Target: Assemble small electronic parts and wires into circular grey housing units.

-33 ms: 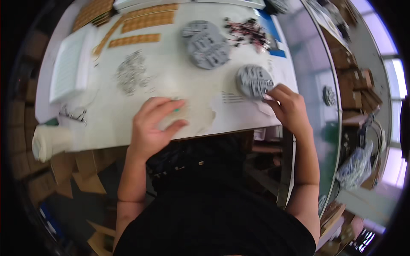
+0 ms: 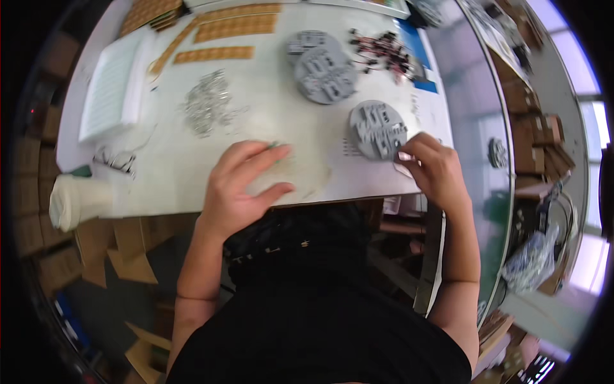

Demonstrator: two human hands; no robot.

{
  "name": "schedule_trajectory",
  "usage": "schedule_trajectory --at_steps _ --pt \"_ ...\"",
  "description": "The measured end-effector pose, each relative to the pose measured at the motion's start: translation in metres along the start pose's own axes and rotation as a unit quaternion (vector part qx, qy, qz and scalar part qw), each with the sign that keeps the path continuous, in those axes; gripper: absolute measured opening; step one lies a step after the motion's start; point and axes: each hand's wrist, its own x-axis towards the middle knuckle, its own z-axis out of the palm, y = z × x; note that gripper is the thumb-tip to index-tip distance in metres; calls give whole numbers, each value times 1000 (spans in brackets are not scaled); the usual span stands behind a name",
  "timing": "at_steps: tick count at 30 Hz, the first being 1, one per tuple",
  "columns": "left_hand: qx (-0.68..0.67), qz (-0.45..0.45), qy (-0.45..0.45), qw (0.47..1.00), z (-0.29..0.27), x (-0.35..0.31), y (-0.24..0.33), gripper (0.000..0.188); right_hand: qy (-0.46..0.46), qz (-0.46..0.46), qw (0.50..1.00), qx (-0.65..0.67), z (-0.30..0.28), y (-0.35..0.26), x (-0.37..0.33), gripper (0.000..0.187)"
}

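Observation:
A round grey plate (image 2: 377, 130) with slots and raised blocks lies on the white table at the right. My right hand (image 2: 438, 171) is at its near right rim, thumb and index finger pinched together. A tiny shiny bit shows at those fingertips, too small to name. My left hand (image 2: 246, 185) hovers near the table's front edge, thumb well apart from the fingers. Beside its index fingertip is a small green thing (image 2: 276, 146), and whether the finger touches it is unclear. Two more grey plates (image 2: 326, 75) overlap farther back.
Small clear-silvery pieces (image 2: 208, 102) lie in a heap at left centre. Red-and-black wired parts (image 2: 384, 52) are bunched at the back right. Tan strips (image 2: 214, 55) and a white foam tray (image 2: 115, 86) sit at the back left. A cream container (image 2: 77, 200) stands at the front left corner.
The view has shifted slightly, moving the table's contents rightward in the picture. Against the table, the single grey plate has slid a little left and nearer. Both hands keep nearly the same pose.

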Motion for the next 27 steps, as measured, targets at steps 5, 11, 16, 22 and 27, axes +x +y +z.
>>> schedule_trajectory --at_steps 5,11,16,22,27 --pt "54 -2 -44 998 14 -3 -1 82 -143 -145 973 106 12 -48 50 17" --pt "52 -59 -101 992 19 -12 -9 93 -49 -130 979 149 60 -86 158 18" --pt "39 -49 -82 995 13 -8 -7 90 -151 -138 972 115 114 -116 209 15" --pt "26 42 -73 996 29 10 -15 93 -128 -146 980 34 122 -110 201 12" --pt "1 6 -114 993 28 10 -11 97 -58 -5 969 242 39 -98 171 15"
